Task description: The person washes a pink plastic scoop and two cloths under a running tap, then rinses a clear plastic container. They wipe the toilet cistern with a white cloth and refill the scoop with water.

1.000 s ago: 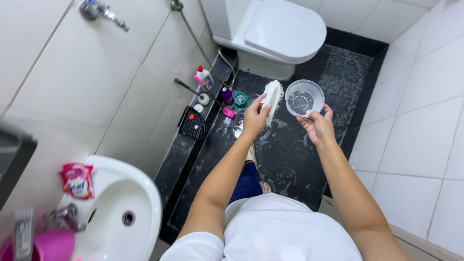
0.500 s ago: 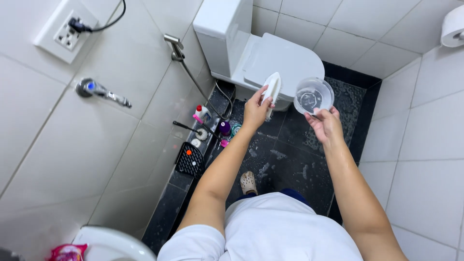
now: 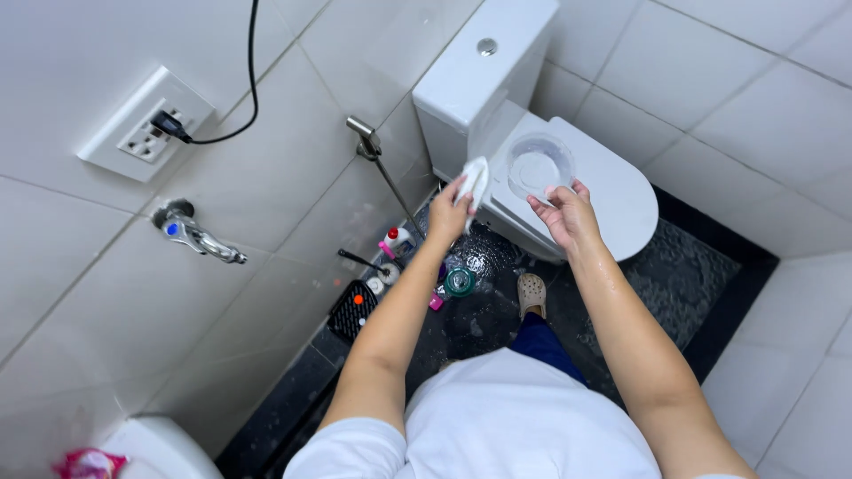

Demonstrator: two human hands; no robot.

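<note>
Clear bowl [image 3: 540, 166] now over toilet lid [image 3: 612, 191] — raised

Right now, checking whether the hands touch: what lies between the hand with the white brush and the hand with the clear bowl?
Head view: between left hand and right hand, only toilet behind.

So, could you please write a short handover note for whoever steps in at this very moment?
Left hand: grips a white brush, raised.
Right hand: holds a clear round bowl by its rim, wet inside.
Both are held over the closed toilet lid; bottles stand along the wall on the wet dark floor.
Done: bowl and brush in hand.
Left: cannot tell how clean the bowl is.
</note>
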